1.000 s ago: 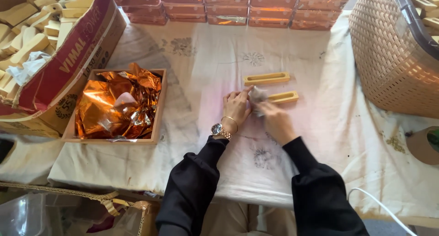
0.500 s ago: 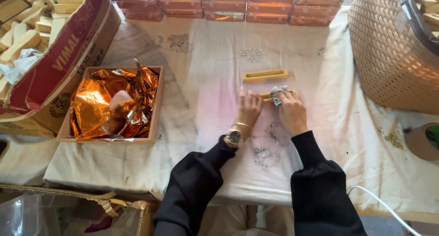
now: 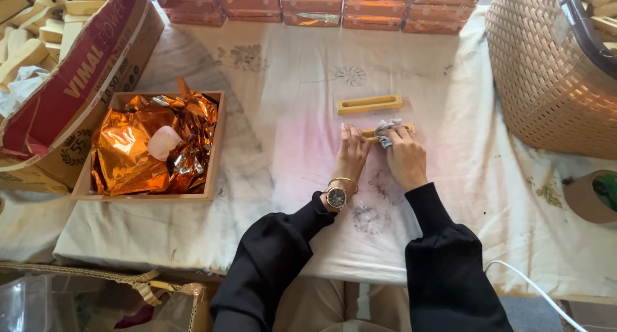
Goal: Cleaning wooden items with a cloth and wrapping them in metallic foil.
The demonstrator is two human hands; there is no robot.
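My right hand (image 3: 405,157) has its grip pinched on a small grey cloth (image 3: 386,131), and it presses that cloth down on the near wooden piece (image 3: 403,129). My left hand (image 3: 351,154) lies flat beside it, fingers together, pushing on the left end of the same piece to keep it in place; it holds nothing. So the piece is right under both hands, touching them, and most of it is hidden by my fingers and the cloth. I think the wiping of this piece is partway through, but I cannot tell how clean it is. A second wooden piece (image 3: 369,104) with a long slot lies just past my hands, apart from them; I cannot tell if it has been wiped. Everything sits on the desk (image 3: 289,145), which has a pale stained sheet over it. To the left is a wooden tray (image 3: 216,145) full of shiny orange foil (image 3: 128,145). Further left a cardboard box (image 3: 77,68) holds many more wooden pieces, so a lot may be left. Orange wrapped packs (image 3: 321,4) line the far edge, and a woven basket (image 3: 546,68) stands at the right.
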